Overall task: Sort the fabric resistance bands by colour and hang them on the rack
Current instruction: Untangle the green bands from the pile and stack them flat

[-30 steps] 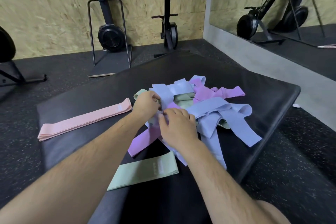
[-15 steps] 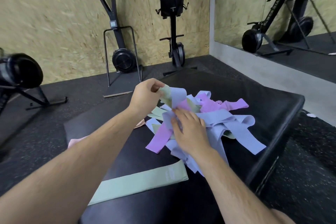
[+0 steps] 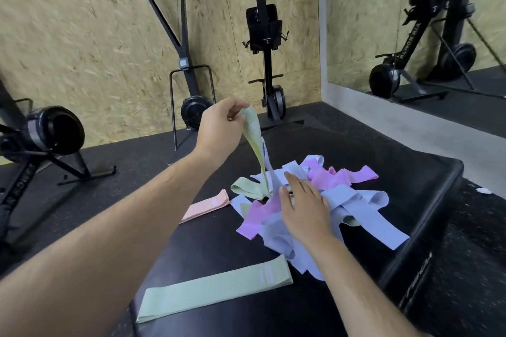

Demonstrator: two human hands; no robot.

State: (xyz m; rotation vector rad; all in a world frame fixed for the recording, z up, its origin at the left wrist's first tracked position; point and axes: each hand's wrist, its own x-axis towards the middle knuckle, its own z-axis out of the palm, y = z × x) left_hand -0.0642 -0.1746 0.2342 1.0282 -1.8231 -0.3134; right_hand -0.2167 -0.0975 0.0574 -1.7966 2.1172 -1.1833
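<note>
- Sorting step: left hand (image 3: 219, 128) fingers pinch a green band (image 3: 253, 142) above the tangled pile (image 3: 323, 194); right hand (image 3: 304, 205) lies open on it.
- Next: free the band, lay it beside the flat green band (image 3: 213, 290).

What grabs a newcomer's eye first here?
The left hand, raised mid-frame, pinches a green band and draws it up out of the tangled pile of blue, purple and green bands on the black mat. The right hand presses flat on that pile.
</note>
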